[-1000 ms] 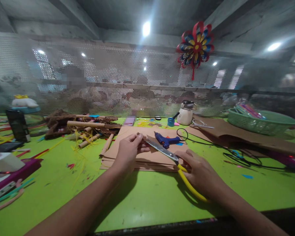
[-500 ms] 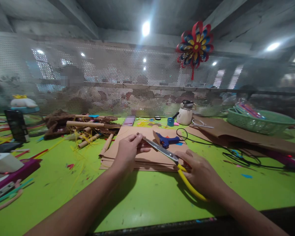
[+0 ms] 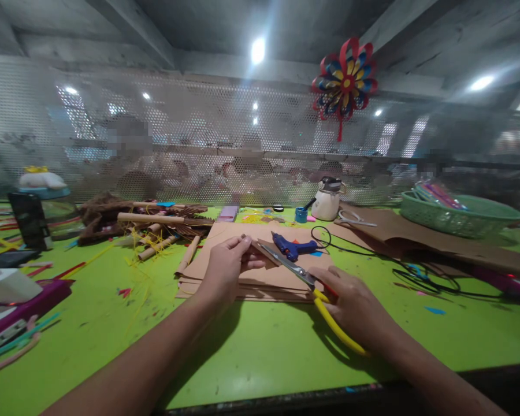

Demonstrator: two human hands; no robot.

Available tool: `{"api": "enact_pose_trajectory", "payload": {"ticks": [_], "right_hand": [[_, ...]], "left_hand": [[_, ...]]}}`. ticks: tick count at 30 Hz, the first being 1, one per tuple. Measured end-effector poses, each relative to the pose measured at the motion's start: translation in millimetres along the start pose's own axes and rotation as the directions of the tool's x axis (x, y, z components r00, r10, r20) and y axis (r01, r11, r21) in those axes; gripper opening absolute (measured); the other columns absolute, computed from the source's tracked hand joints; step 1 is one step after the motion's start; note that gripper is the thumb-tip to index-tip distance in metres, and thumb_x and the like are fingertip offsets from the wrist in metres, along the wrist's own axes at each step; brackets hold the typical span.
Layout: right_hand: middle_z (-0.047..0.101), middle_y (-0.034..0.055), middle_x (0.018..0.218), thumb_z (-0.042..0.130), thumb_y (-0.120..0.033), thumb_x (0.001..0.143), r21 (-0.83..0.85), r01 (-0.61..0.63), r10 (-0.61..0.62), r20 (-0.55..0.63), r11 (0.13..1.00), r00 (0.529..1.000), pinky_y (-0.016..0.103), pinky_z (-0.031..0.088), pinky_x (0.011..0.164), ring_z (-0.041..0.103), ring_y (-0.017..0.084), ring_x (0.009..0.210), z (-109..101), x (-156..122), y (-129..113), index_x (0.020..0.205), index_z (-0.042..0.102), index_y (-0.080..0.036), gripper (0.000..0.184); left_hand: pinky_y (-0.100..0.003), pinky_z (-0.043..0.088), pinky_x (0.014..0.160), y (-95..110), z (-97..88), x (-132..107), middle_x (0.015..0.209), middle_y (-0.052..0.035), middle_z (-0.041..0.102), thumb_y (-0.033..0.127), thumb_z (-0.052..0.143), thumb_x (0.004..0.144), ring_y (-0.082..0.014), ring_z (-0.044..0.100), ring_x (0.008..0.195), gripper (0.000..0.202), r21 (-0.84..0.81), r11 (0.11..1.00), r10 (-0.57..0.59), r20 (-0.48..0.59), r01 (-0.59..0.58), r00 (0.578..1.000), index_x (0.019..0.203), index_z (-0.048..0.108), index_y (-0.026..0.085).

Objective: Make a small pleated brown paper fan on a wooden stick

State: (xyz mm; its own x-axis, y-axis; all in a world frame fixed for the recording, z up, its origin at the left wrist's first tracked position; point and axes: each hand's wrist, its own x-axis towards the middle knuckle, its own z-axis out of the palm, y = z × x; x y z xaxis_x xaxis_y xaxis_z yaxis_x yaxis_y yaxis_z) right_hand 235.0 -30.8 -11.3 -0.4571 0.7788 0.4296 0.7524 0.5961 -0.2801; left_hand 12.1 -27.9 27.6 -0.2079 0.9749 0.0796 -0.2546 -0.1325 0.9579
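My left hand point(image 3: 223, 263) pinches a small piece of brown paper point(image 3: 266, 256) between thumb and fingers. Wrapped around the yellow handles of a pair of scissors point(image 3: 292, 266) is my right hand point(image 3: 351, 300). The scissor blades point left and lie at the brown paper, close to my left fingertips. Both hands are held above a stack of brown paper sheets point(image 3: 216, 236) on the green table point(image 3: 251, 358). A blue glue gun point(image 3: 299, 249) rests on the stack just beyond the scissors.
At the back left lie rolled brown paper sticks point(image 3: 151, 218) and yellow shreds. A blue pot point(image 3: 301, 215) and a white bottle point(image 3: 326, 205) stand behind the stack. Right are a black cable point(image 3: 442, 283) and a green basket point(image 3: 463, 214). A purple power strip point(image 3: 47, 297) lies left.
The scissor blades have parted slightly. The brown paper flap that stood up beyond the blades is no longer raised there. Both hands have stayed nearly in place.
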Motion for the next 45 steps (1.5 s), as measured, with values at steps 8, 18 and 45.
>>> {"api": "enact_pose_trajectory", "payload": {"ticks": [8, 18, 45], "right_hand": [[0.06, 0.0045, 0.077, 0.049, -0.018, 0.072, 0.075, -0.204, 0.216, -0.217, 0.976, 0.952, 0.027, 0.041, 0.06, 0.053, 0.017, 0.064, -0.1, 9.0, 19.0, 0.104, 0.057, -0.019, 0.033], [0.061, 0.0053, 0.077, 0.057, -0.03, 0.064, 0.333, -0.466, 0.549, -0.228, 0.82, 0.804, 0.03, 0.045, 0.059, 0.058, 0.019, 0.066, -13.6, 24.4, 58.6, 0.106, 0.056, -0.017, 0.044], [0.063, 0.0049, 0.078, 0.044, -0.04, 0.083, 0.366, -0.033, 0.024, 0.029, 0.93, 0.999, 0.027, 0.045, 0.062, 0.056, 0.014, 0.065, -30.9, 39.3, 6.1, 0.091, 0.062, -0.016, 0.031]], "left_hand": [[-0.025, 0.051, 0.057, -0.3, -0.3, 2.1, 0.065, -0.0063, 0.065, 0.022, 0.053, 0.076, -0.0131, 0.061, 0.055, 0.012, 0.047, 0.999, -0.024, -0.028, 0.026, 0.999, 0.07, 0.057, 0.012], [-0.025, 0.049, 0.058, -5.2, 0.0, 3.6, 0.067, -0.0069, 0.065, 0.02, 0.054, 0.075, -0.014, 0.062, 0.061, 0.007, 0.089, 0.995, -0.05, -0.029, 0.053, 0.998, 0.073, 0.056, 0.013], [-0.028, 0.049, 0.061, -11.0, -1.3, 0.4, 0.078, -0.0112, 0.07, 0.02, 0.072, 0.061, -0.0161, 0.063, 0.065, 0.049, 0.156, 0.979, -0.182, 0.407, 0.128, 0.895, 0.107, 0.058, 0.016]]}}
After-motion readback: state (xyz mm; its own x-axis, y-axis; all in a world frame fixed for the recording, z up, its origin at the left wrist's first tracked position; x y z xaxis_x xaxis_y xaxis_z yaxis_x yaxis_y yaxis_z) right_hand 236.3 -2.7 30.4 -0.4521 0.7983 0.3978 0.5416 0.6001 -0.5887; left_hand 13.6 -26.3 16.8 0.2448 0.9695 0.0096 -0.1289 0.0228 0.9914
